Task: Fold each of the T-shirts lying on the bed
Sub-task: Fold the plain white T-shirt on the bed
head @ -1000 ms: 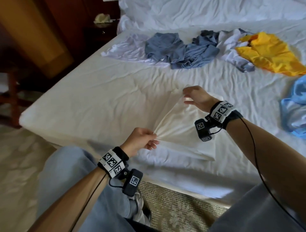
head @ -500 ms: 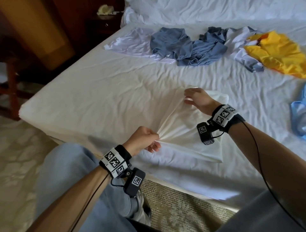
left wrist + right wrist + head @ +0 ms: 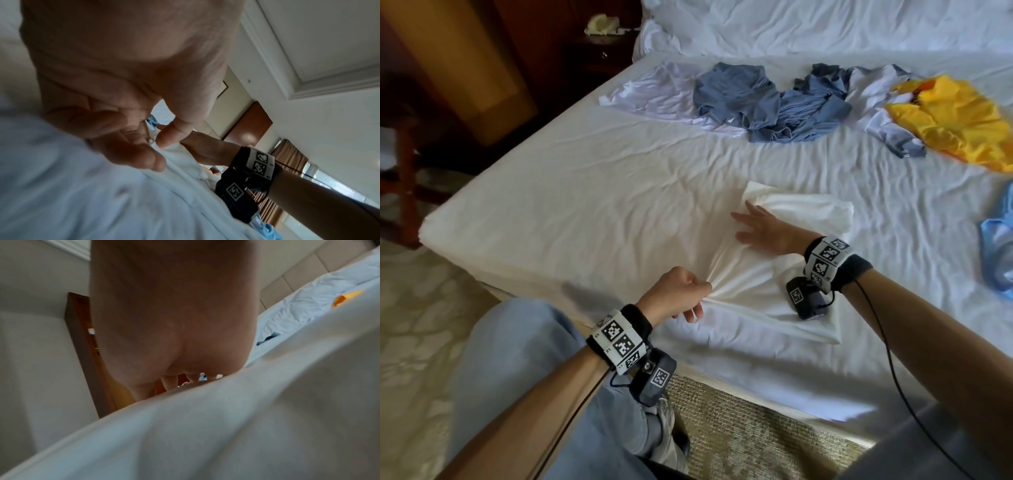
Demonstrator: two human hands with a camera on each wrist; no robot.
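Observation:
A cream white T-shirt [image 3: 763,287], partly folded, lies on the bed [image 3: 585,212] near its front edge. My left hand [image 3: 681,294] pinches the shirt's near left edge, and the cloth bunches at its fingers [image 3: 131,154]. My right hand [image 3: 760,228] lies flat on the shirt's far part with fingers spread. In the right wrist view the palm [image 3: 170,321] rises above blurred white cloth [image 3: 226,426]. Farther back lie a white shirt [image 3: 657,92], two grey-blue shirts [image 3: 767,99], a white-and-grey shirt [image 3: 880,102] and a yellow shirt [image 3: 959,120].
A light blue garment [image 3: 996,246] lies at the bed's right edge. A dark wooden nightstand [image 3: 599,51] stands at the far left with a pale object on it. A woven rug [image 3: 750,435] and my jeans-clad leg [image 3: 517,370] are below the bed's front edge.
My right hand has let go of the shirt's far edge and now lies flat and spread on the cloth, which has dropped onto the bed. My left hand keeps its pinch.

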